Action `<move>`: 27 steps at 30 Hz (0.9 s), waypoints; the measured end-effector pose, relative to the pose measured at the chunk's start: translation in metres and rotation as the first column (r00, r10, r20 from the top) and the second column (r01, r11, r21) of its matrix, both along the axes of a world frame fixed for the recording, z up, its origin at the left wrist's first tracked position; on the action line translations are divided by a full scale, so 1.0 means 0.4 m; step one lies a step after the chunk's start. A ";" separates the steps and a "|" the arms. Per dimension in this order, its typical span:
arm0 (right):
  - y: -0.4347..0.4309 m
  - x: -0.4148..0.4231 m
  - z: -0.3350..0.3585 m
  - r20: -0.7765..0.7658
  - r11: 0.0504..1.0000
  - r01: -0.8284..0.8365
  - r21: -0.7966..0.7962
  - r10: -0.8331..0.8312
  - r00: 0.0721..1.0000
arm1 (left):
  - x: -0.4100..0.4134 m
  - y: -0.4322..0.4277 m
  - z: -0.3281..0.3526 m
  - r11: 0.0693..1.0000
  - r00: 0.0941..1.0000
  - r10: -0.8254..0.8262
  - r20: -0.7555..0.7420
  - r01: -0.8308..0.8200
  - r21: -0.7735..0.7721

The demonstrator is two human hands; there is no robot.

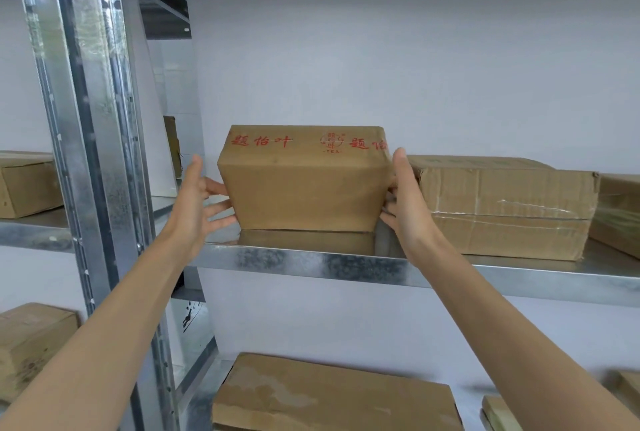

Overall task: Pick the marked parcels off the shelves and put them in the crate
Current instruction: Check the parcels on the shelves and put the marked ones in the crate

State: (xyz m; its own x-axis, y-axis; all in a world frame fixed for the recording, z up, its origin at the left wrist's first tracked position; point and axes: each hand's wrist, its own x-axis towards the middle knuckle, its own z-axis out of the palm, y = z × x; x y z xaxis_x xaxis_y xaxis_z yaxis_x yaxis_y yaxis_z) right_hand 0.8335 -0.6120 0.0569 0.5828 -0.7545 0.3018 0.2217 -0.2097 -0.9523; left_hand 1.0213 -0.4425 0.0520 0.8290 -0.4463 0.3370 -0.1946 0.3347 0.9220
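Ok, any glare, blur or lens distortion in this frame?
Head view: wide-angle bend slants the upright and splays the forearms; soft even light, no hard shadows; the shelf mirrors the tea box; both hands slightly soft.

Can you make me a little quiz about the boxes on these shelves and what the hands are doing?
1. True or false: the brown cardboard box with red printed writing sits on the shiny grey metal shelf.
2. Which box lies right of it, beside the right hand?
A. the wide, creased cardboard box wrapped in clear tape
B. a blue plastic tub
C. a round tin
3. Fill in: the left hand is at the box's ____ side.

Key:
1. True.
2. A.
3. Left; its fingers touch that side, spread open, while the right hand's fingers reach the opposite side.
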 end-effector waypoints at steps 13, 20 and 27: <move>-0.002 -0.037 -0.020 0.081 0.999 -0.050 -0.012 0.051 0.995 | -0.040 0.006 0.005 0.989 0.996 -0.085 -0.005 0.085 0.120; 0.004 -0.068 -0.052 -0.141 0.990 0.007 -0.139 -0.027 0.990 | -0.049 0.011 -0.008 0.974 0.992 -0.113 -0.052 0.121 0.191; 0.015 -0.059 -0.015 -0.114 0.995 -0.019 0.102 0.031 0.993 | -0.058 0.016 0.009 0.943 0.988 -0.141 -0.070 0.155 0.293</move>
State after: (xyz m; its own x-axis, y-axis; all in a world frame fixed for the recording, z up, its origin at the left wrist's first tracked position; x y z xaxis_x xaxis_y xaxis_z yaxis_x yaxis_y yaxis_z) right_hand 0.8099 -0.6061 0.0508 0.6285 -0.7623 0.1549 0.1130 -0.1075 -0.9878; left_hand 0.9981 -0.4360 0.0554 0.7576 -0.6391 0.1328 -0.1175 0.0666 0.9908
